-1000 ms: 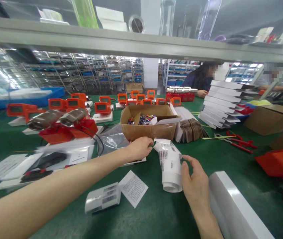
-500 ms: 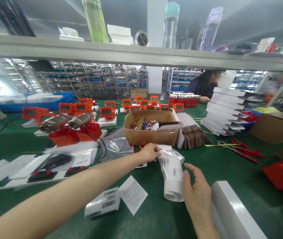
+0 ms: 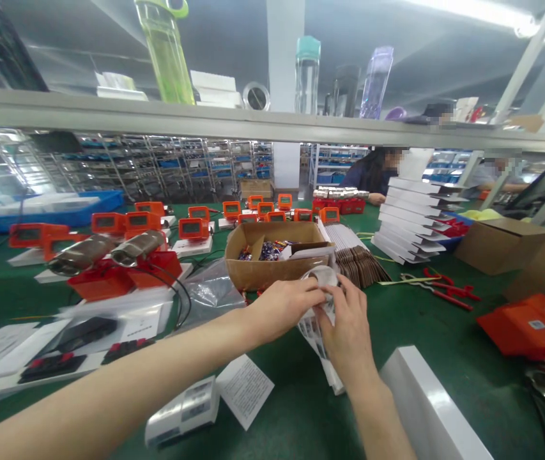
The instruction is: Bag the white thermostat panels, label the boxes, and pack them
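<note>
A roll of white label stickers (image 3: 311,329) is at the middle of the bench, in front of the cardboard box. One end of its curled backing shows beyond my fingertips, and a strip with printed marks hangs toward me. My left hand (image 3: 285,308) is closed at its upper end, fingertips pressed together there. My right hand (image 3: 347,326) grips the roll from the right, fingers bent over it and close to the left fingertips. The fingers hide part of the roll. Nearer to me lie a printed paper slip (image 3: 245,390) and a second curled piece of labels (image 3: 183,412).
Behind the hands stands an open cardboard box (image 3: 276,276) of small shiny packets. Orange-framed display units (image 3: 193,229) spread to the left and back. A long white box (image 3: 428,409) stands at right, with red-handled pliers (image 3: 449,295) beyond. A shelf (image 3: 253,128) crosses overhead; a co-worker (image 3: 370,171) sits opposite.
My right hand has moved up and left from beside the roll to grip it near my left hand. The roll's wide end has swung from the near side to the far side. The view has shifted.
</note>
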### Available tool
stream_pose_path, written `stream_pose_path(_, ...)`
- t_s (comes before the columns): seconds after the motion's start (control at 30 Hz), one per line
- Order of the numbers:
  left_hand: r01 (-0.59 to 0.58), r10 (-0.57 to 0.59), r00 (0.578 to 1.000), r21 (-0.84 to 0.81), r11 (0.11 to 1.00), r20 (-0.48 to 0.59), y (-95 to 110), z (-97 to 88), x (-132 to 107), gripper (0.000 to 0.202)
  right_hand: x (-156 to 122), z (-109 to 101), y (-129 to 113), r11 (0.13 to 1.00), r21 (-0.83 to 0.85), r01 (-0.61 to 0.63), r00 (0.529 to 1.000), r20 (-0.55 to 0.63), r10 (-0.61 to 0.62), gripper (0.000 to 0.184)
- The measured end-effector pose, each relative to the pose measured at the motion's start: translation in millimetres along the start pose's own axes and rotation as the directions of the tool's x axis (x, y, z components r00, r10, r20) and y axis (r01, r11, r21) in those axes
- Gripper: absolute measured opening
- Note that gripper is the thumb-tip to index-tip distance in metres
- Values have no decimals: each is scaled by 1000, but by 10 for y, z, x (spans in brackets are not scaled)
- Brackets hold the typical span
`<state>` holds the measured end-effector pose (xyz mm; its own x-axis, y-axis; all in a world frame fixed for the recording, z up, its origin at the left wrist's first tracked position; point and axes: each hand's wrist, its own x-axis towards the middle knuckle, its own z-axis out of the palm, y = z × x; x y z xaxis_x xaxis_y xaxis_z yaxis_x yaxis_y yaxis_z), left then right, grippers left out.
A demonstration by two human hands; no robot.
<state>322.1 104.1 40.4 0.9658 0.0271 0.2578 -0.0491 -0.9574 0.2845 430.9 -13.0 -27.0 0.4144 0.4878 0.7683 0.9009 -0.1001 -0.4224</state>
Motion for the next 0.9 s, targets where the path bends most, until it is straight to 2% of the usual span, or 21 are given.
stream_pose_path(0.03,-2,2,999,7,1000,-44,44,10,-25,26,12,18,27,999,30,-40,999,-8,40,18)
stream_pose_path(0.1,60,-65,978,-33,998,-200,120,42,-73,25,-2,44,92,985,125,-121,992,-29,126,16)
stream_pose_path(0.17,157,-216,906,-186,970,-363,171,81,-107,19,-41,53,137,951,240,-195,977,-42,211,19)
stream_pose_path(0.23,225,-409,804,-416,881,-431,189,117,-123,24,-77,50,143,903,337,-267,954,-41,297,21)
stream_pose_path(0.27,251,-511,747,-531,810,-426,184,131,-125,32,-87,46,133,873,383,-303,939,-39,343,22)
stream_pose_path(0.33,298,-684,640,-709,640,-349,146,151,-121,48,-95,36,99,795,483,-368,902,-22,431,26)
stream_pose_path(0.37,321,-739,607,-761,565,-293,115,158,-118,52,-93,32,82,744,538,-396,882,-4,472,28)
stream_pose_path(0.4,345,-770,595,-793,502,-229,80,164,-115,51,-89,27,66,687,592,-422,860,22,509,31)
stream_pose_path(0.43,366,-779,606,-813,452,-160,43,169,-111,46,-85,22,53,623,642,-446,839,57,541,35)
stream_pose_path(0.53,386,-713,701,-854,349,26,-53,180,-96,38,-77,2,29,443,739,-507,784,182,593,48)
stream_pose_path(0.6,356,-657,750,-884,302,78,-94,183,-78,36,-79,-13,18,388,752,-533,761,225,609,55)
stream_pose_path(0.73,271,-643,764,-929,252,48,-117,162,-34,24,-97,-37,-11,379,720,-581,728,252,637,59)
stream_pose_path(0.9,194,-642,766,-962,195,25,-70,87,-4,20,-125,-14,-33,379,727,-573,735,251,630,58)
